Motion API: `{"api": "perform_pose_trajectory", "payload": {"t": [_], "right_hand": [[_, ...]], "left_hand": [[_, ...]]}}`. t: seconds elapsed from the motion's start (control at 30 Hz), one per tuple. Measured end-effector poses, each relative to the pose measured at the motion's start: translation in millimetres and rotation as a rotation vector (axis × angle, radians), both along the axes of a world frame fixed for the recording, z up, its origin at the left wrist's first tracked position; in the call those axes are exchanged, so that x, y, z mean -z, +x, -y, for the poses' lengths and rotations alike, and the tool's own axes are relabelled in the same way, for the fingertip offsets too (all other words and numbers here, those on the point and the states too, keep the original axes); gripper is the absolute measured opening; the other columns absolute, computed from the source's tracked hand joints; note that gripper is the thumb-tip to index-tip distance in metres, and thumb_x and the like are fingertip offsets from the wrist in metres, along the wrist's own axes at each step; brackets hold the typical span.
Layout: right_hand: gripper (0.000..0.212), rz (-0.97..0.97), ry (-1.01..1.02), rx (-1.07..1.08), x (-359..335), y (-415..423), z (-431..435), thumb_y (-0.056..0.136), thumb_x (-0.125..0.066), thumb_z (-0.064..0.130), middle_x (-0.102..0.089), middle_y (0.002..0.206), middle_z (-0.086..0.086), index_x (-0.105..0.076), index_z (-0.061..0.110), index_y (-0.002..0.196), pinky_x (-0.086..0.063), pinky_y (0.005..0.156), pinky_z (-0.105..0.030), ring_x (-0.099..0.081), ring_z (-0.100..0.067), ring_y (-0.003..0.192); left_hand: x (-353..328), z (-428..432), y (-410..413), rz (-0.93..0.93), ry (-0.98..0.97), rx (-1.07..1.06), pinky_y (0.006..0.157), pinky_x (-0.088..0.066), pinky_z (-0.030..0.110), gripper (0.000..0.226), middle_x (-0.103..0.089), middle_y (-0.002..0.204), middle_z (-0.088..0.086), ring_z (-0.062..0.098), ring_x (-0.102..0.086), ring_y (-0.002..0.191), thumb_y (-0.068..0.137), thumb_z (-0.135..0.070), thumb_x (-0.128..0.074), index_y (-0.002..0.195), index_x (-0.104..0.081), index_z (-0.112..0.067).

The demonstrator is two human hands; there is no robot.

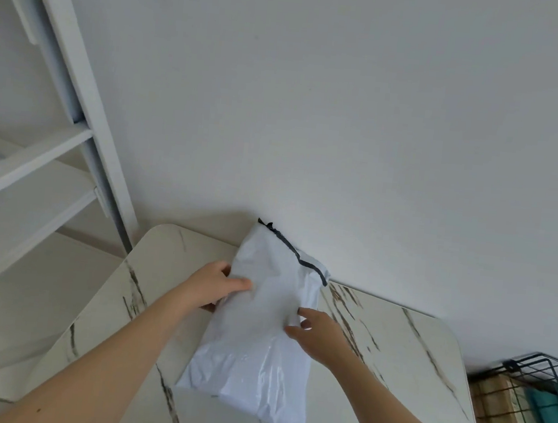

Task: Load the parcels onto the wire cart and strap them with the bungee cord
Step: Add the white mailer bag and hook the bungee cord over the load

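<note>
Forearms reach in from the bottom edge, left hand (pixel 214 285) gripping the left side and right hand (pixel 318 334) pinching the right side of the white parcel (pixel 257 356), which lies lengthwise toward the wall on the table (pixel 394 342) at lower centre, wire cart (pixel 511 366) lower right, nearer the right hand.
</note>
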State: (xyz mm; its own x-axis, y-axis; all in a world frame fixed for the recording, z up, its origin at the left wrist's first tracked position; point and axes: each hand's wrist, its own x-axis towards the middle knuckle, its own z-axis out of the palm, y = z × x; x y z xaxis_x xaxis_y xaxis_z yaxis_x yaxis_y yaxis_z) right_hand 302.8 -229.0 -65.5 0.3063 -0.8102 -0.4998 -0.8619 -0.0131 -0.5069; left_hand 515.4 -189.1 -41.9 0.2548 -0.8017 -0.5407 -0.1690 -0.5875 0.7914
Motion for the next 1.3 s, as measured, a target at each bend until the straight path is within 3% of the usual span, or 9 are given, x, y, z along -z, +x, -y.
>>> {"api": "perform_pose_trajectory", "payload": {"t": [0.13, 0.33, 0.5, 0.63, 0.77, 0.9, 1.07, 1.2, 1.3], "right_hand": [[0.040, 0.048, -0.026, 0.021, -16, -18, 2, 0.087, -0.053, 0.020, -0.063, 0.077, -0.002, -0.056, 0.021, 0.128, -0.041, 0.059, -0.023, -0.053, -0.015, 0.067], [0.032, 0.109, -0.041, 0.154, -32, -59, 5, 0.092, -0.045, 0.024, -0.065, 0.110, -0.001, -0.062, 0.019, 0.119, -0.046, 0.084, -0.028, -0.063, -0.021, 0.098], [0.051, 0.240, -0.043, 0.286, -61, -87, 8, 0.094, -0.039, 0.053, -0.067, 0.107, -0.008, -0.064, 0.011, 0.110, -0.048, 0.084, -0.034, -0.064, -0.027, 0.098], [0.067, 0.288, 0.140, 0.288, -83, -113, 10, 0.079, -0.049, 0.072, -0.060, 0.119, 0.000, -0.053, 0.023, 0.124, -0.051, 0.077, -0.032, -0.062, -0.022, 0.100], [0.067, 0.079, 0.190, 0.211, -82, -129, 12, 0.070, -0.073, 0.042, -0.058, 0.121, 0.000, -0.045, 0.022, 0.128, -0.056, 0.072, -0.033, -0.061, -0.021, 0.104], [0.053, -0.032, 0.081, 0.338, -65, -148, 13, 0.074, -0.065, 0.019, -0.056, 0.115, -0.008, -0.048, 0.009, 0.124, -0.050, 0.076, -0.031, -0.056, -0.024, 0.100], [0.042, -0.166, -0.045, 0.428, -45, -173, 12, 0.081, -0.050, 0.015, -0.059, 0.117, -0.009, -0.049, 0.009, 0.123, -0.048, 0.092, -0.036, -0.056, -0.028, 0.110], [0.016, -0.135, -0.187, 0.497, -45, -180, 7, 0.079, -0.040, 0.009, -0.055, 0.079, -0.001, -0.050, 0.020, 0.085, -0.041, 0.059, -0.026, -0.054, -0.026, 0.079], [0.024, -0.120, -0.274, 0.516, -49, -175, 2, 0.071, -0.037, -0.002, -0.040, 0.059, 0.001, -0.034, 0.019, 0.060, -0.021, 0.046, -0.025, -0.037, -0.021, 0.057]], "left_hand": [[-28, 3, -26, -0.036, -0.073, 0.062, 0.062, -0.056, 0.028, 0.024, -0.064, 0.088, 0.001, 0.015, -0.062, 0.069, 0.088, -0.029, -0.062, 0.104, -0.060, -0.011], [-48, 13, -71, -0.100, -0.102, 0.116, 0.071, -0.057, 0.036, 0.028, -0.064, 0.082, 0.003, 0.016, -0.062, 0.071, 0.094, -0.036, -0.052, 0.098, -0.062, -0.011], [-56, 25, -113, -0.052, -0.163, 0.242, 0.069, -0.053, 0.028, 0.013, -0.063, 0.089, 0.002, 0.013, -0.061, 0.076, 0.096, -0.021, -0.050, 0.094, -0.062, -0.016], [-60, 34, -142, 0.033, -0.200, 0.427, 0.072, -0.046, 0.021, 0.025, -0.063, 0.098, -0.001, 0.009, -0.060, 0.081, 0.096, -0.010, -0.044, 0.109, -0.063, -0.020], [-55, 45, -162, 0.096, -0.213, 0.512, 0.067, -0.041, 0.018, 0.030, -0.059, 0.100, -0.004, 0.007, -0.057, 0.081, 0.095, -0.005, -0.043, 0.116, -0.059, -0.020], [-41, 51, -164, 0.110, -0.221, 0.375, 0.060, -0.039, 0.019, 0.022, -0.059, 0.088, -0.001, 0.005, -0.056, 0.071, 0.094, -0.005, -0.049, 0.111, -0.061, -0.013], [-25, 47, -148, 0.179, -0.189, 0.284, 0.064, -0.042, 0.021, 0.030, -0.061, 0.097, 0.005, 0.016, -0.055, 0.088, 0.088, -0.001, -0.054, 0.117, -0.060, -0.007], [-13, 45, -135, 0.208, -0.165, 0.219, 0.084, -0.041, 0.027, 0.045, -0.053, 0.128, 0.012, 0.024, -0.054, 0.113, 0.086, -0.012, -0.063, 0.129, -0.051, -0.011], [-3, 41, -131, 0.200, -0.174, 0.223, 0.095, -0.037, 0.032, 0.072, -0.040, 0.142, 0.011, 0.025, -0.041, 0.130, 0.080, -0.023, -0.073, 0.141, -0.037, -0.015]]}}
